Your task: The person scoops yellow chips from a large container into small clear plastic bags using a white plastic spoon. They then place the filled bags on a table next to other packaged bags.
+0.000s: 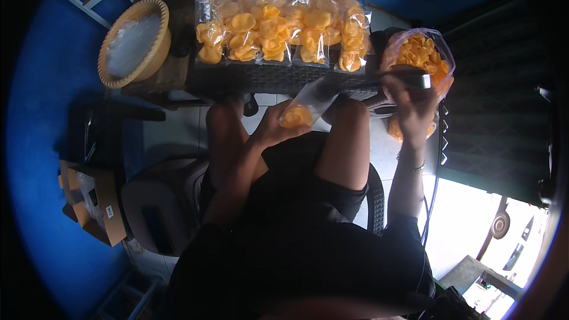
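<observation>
Small bag [308,105]: I see it over the knees, a few orange chips at its bottom.
Left hand [274,127]: fingers closed around its filled end.
Right hand [415,104]: gripping a dark tool [409,78] beside the big chip bag [422,53].
Risk: I judge chips could spill if the left grip loosens.

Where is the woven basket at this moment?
In the head view, the round woven basket sits upper left, on the person's left side, just left of the dark crate stacked with sealed bags of orange crackers.
</observation>
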The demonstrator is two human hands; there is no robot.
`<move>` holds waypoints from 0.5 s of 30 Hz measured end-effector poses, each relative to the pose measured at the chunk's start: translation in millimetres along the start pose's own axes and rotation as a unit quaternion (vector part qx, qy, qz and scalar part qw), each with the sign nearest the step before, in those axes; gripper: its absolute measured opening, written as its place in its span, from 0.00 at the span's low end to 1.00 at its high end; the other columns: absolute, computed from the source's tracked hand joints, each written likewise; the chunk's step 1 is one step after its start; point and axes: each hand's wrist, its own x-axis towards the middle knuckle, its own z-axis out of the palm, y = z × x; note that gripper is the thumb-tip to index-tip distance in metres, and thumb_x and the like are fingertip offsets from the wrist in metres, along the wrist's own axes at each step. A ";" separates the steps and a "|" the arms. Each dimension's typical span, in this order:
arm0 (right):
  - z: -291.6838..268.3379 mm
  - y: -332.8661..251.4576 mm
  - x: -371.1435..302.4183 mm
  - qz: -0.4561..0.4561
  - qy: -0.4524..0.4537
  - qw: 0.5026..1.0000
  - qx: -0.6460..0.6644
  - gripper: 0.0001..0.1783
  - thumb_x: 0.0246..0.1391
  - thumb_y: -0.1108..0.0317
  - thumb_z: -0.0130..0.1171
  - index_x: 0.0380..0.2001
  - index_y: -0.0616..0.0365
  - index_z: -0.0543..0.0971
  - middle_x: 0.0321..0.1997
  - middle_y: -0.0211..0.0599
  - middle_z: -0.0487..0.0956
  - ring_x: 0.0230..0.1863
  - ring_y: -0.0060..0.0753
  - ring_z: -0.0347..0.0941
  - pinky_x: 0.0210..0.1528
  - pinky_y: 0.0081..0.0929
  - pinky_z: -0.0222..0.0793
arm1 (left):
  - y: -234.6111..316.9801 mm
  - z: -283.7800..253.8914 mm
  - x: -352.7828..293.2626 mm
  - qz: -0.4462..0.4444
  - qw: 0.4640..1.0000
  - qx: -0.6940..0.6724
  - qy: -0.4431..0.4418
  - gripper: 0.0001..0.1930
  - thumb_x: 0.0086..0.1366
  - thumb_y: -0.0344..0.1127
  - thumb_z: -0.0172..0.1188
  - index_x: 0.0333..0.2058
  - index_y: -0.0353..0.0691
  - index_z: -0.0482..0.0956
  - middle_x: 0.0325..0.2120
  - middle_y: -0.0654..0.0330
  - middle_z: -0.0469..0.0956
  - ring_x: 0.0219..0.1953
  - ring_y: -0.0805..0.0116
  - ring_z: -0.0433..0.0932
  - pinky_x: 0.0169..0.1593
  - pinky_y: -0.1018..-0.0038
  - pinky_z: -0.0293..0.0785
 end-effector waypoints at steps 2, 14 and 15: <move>-20.6 11.2 5.7 0.002 0.115 0.993 -0.013 0.15 0.53 0.67 0.70 0.38 0.69 0.84 0.34 0.38 0.85 0.35 0.21 0.79 0.41 0.19 0.74 | 0.3 0.7 1.1 0.026 1.000 0.000 0.009 0.26 0.53 0.36 0.76 0.49 0.35 0.77 0.41 0.62 0.80 0.43 0.76 0.78 0.50 0.77 0.74; -122.8 140.5 5.2 0.084 0.302 0.838 -0.447 0.17 0.49 0.53 0.71 0.35 0.54 0.84 0.31 0.33 0.86 0.30 0.37 0.84 0.33 0.33 0.77 | 0.5 4.8 4.7 0.051 0.999 0.000 0.020 0.23 0.53 0.33 0.75 0.47 0.35 0.78 0.39 0.62 0.81 0.41 0.76 0.78 0.47 0.76 0.75; -122.0 146.3 1.4 0.062 0.320 0.834 -0.444 0.15 0.50 0.55 0.71 0.34 0.54 0.84 0.30 0.33 0.86 0.28 0.39 0.83 0.32 0.33 0.76 | 0.3 5.2 5.2 0.056 0.998 -0.006 0.024 0.23 0.53 0.33 0.75 0.46 0.35 0.78 0.38 0.62 0.81 0.41 0.76 0.78 0.47 0.76 0.75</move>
